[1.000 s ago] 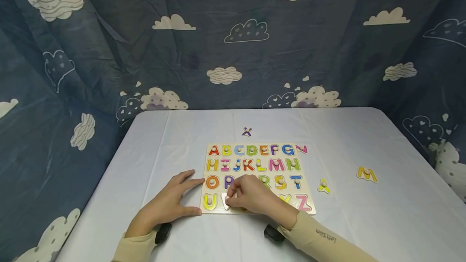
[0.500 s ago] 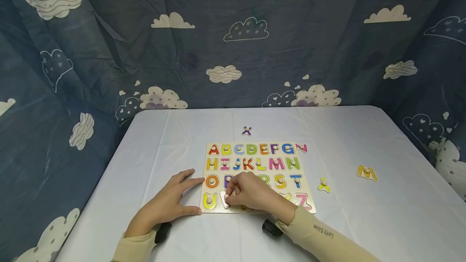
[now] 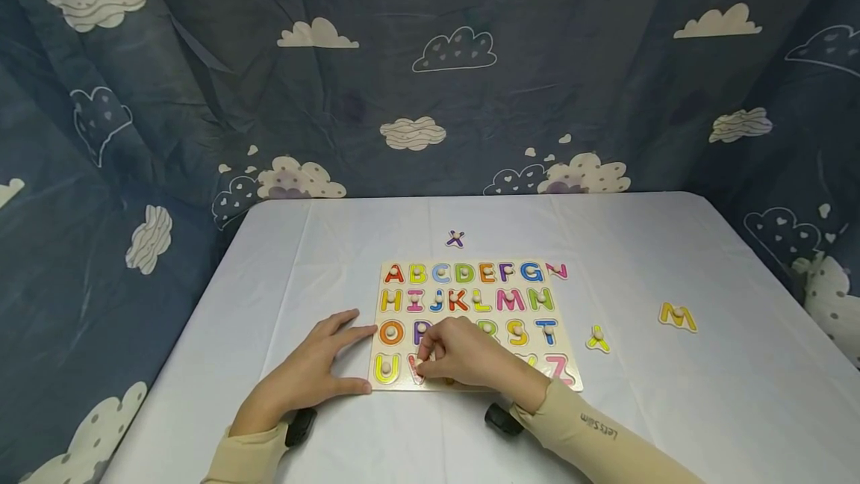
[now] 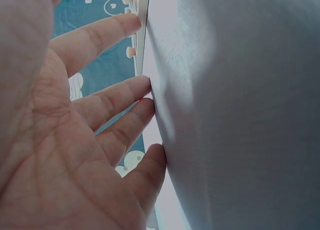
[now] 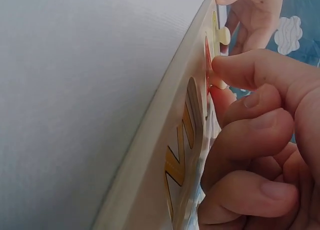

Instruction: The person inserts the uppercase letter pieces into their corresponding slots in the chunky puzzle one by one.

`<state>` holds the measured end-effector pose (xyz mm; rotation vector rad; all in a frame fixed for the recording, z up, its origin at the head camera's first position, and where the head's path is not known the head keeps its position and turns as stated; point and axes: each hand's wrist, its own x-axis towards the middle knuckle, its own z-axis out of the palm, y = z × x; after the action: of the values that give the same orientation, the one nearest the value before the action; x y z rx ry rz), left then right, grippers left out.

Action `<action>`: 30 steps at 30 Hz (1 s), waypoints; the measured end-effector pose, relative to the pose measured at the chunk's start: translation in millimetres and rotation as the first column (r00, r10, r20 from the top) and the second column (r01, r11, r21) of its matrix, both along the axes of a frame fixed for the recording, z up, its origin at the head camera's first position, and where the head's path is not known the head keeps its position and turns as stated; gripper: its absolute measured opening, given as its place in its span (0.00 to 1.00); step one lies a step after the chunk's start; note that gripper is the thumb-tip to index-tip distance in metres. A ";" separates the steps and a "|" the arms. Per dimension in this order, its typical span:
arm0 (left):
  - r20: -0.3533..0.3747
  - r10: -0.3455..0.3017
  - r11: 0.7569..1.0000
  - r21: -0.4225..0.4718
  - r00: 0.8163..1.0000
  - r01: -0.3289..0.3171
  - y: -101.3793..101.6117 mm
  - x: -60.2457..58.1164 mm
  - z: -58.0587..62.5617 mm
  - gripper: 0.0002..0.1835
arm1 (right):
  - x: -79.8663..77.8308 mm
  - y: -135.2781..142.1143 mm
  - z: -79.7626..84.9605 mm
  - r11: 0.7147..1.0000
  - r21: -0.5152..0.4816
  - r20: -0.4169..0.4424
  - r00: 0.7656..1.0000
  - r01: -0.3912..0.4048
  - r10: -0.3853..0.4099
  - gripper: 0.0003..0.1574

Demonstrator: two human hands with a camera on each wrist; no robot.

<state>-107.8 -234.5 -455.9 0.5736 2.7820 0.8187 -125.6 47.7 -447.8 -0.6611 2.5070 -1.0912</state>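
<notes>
My right hand (image 3: 463, 355) pinches the knob of a red letter V piece (image 3: 413, 366) between thumb and index finger. The V lies at its place in the bottom row of a wooden alphabet puzzle board (image 3: 430, 387), right of the yellow U (image 3: 386, 370); in the right wrist view the red piece (image 5: 208, 49) lies about level with the board. My other fingers are curled in. At the board's left edge rests my left hand (image 3: 302, 364), fingers spread, its index fingertip (image 4: 131, 23) touching the side. The right hand covers part of the lower rows.
Loose on the white table (image 3: 322, 245) are a purple X (image 3: 455, 239) behind the board, a pink zigzag letter (image 3: 557, 271) at its far right corner, a yellow Y (image 3: 597, 339) and an orange M-like letter (image 3: 678, 317) farther right. A printed W recess (image 5: 175, 165) shows its orange picture.
The V looked pale with glare before and now shows red in its place. My right hand keeps its pinch almost unmoved; the left hand stays put. The head view has tilted slightly.
</notes>
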 end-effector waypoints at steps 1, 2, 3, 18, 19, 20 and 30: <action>0.003 0.002 1.000 -0.001 1.000 -0.002 0.5 -0.2 -0.1 0.46 | 0.1 0.7 0.2 1.000 -0.002 0.005 1.000 0.002 -0.002 0.11; 0.006 0.005 1.000 0.000 1.000 -0.005 1.1 -0.3 0.0 0.45 | 0.3 1.6 0.4 1.000 -0.002 0.008 1.000 0.002 -0.002 0.10; 0.010 0.007 1.000 -0.002 1.000 -0.007 1.5 -0.5 -0.2 0.45 | 0.6 2.8 0.7 1.000 -0.005 0.013 1.000 0.002 -0.002 0.10; 0.003 0.009 1.000 -0.001 1.000 -0.009 4.4 -0.6 0.1 0.46 | -8.8 83.0 13.4 0.970 0.008 0.018 0.970 0.242 -0.242 0.08; -0.002 0.006 1.000 -0.002 1.000 -0.006 3.9 -0.4 0.2 0.45 | -9.1 92.2 14.0 0.961 0.012 0.013 0.961 0.277 -0.277 0.09; -0.002 0.006 1.000 0.000 1.000 -0.006 3.8 -0.1 0.4 0.45 | -9.2 101.5 14.6 0.950 0.021 0.013 0.950 0.312 -0.312 0.10; 0.012 0.017 1.000 -0.004 1.000 -0.017 4.7 1.3 -0.8 0.46 | -0.9 203.0 13.6 0.817 0.083 -0.062 0.821 0.571 -0.567 0.22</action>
<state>-106.5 -229.8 -456.7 0.5434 2.7802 0.8175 -126.5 250.6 -434.2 0.1318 2.8487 -1.1244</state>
